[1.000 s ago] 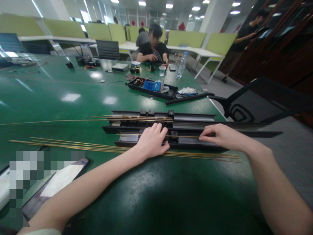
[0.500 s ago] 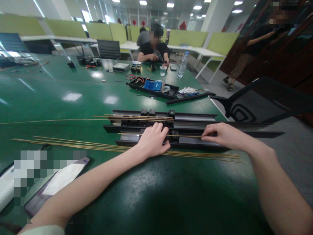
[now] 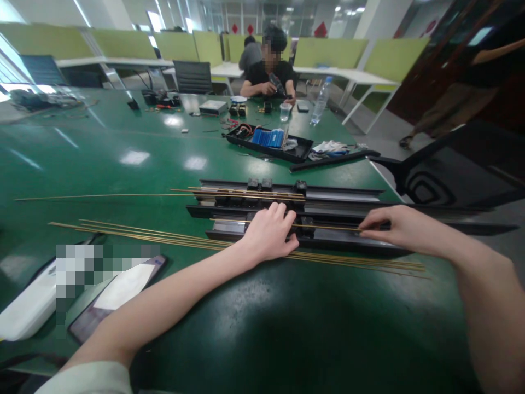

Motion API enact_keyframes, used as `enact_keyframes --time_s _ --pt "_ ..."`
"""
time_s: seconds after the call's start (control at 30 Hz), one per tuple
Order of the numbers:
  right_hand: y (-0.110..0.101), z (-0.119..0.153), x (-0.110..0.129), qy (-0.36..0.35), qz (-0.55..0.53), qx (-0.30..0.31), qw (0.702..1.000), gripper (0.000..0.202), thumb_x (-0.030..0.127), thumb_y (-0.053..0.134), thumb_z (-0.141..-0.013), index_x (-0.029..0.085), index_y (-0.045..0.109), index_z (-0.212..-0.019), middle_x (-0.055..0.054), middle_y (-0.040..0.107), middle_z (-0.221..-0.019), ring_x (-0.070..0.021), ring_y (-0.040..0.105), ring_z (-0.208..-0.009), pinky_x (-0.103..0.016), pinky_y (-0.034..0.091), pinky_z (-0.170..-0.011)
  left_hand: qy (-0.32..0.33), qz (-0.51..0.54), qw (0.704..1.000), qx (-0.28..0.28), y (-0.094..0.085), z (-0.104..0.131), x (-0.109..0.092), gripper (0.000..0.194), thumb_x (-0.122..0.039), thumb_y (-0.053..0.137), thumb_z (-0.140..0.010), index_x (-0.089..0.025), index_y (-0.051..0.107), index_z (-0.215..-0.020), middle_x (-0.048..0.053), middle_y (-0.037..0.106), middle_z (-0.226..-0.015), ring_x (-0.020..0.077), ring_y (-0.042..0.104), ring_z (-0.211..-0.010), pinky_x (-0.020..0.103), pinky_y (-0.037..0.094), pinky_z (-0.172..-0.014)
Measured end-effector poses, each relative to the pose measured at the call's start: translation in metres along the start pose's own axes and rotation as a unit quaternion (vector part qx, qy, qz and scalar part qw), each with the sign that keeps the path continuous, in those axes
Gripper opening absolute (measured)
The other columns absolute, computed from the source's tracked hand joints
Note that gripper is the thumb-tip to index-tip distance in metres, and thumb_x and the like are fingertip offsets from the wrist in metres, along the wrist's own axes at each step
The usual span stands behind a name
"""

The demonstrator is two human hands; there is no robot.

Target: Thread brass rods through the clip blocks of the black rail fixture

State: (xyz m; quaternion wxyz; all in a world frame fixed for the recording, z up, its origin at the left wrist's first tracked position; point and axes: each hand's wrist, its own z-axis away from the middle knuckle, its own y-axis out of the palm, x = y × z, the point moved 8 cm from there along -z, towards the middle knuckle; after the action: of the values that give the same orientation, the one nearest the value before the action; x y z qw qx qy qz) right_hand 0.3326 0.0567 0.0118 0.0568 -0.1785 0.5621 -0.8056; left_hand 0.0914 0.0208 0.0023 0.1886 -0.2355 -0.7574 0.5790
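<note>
My left hand [image 3: 271, 231] rests over the nearest black rail [image 3: 328, 243], its fingers curled down around a small black block [image 3: 249, 219] that they partly hide. Another black block [image 3: 307, 225] sits in the rail just right of that hand. A thin brass rod [image 3: 328, 226] runs along the rail past both blocks, under or through my left fingers; I cannot tell which. At the rod's right end, my right hand [image 3: 381, 224] pinches it between thumb and fingertips. Several loose brass rods [image 3: 164, 235] lie on the table in front of the rail, passing beneath my left forearm.
Behind lie more black rails [image 3: 344, 192] with blocks and brass rods. A black tray [image 3: 295, 154] holds a blue part, with gloves [image 3: 330, 149] beside it. Phone-like devices [image 3: 118, 295] lie at left. A person [image 3: 268, 82] sits across the green table [image 3: 123, 137]; a chair [image 3: 459, 158] stands right.
My view has turned slightly left, so everything appears farther right. Both hands keep the same hold, the left on the block and the right on the rod.
</note>
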Motion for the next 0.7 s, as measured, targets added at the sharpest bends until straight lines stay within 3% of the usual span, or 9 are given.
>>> enact_keyframes --time_s 0.33,0.7 --pt "0.006 -0.009 -0.020 -0.006 -0.029 -0.015 0.999 0.035 0.055 0.061 -0.080 0.027 0.081 -0.089 -0.007 0.079 -0.095 -0.0299 0.073 -0.083 -0.040 0.058 -0.077 -0.005 0.015 1.000 0.016 -0.002 -0.001 0.004 0.028 -0.039 0.051 -0.088 -0.017 0.057 -0.105 0.012 0.059 -0.104 0.0268 0.054 -0.100 0.036 0.051 -0.073" --pt "0.007 -0.011 -0.020 0.001 -0.048 -0.005 0.999 0.039 0.059 0.059 -0.080 0.026 0.080 -0.082 -0.007 0.078 -0.090 -0.0299 0.072 -0.082 -0.042 0.058 -0.075 -0.005 0.026 1.000 0.012 0.001 -0.002 0.007 0.029 -0.039 0.051 -0.088 -0.017 0.057 -0.105 0.012 0.059 -0.106 0.0268 0.054 -0.102 0.036 0.050 -0.075"
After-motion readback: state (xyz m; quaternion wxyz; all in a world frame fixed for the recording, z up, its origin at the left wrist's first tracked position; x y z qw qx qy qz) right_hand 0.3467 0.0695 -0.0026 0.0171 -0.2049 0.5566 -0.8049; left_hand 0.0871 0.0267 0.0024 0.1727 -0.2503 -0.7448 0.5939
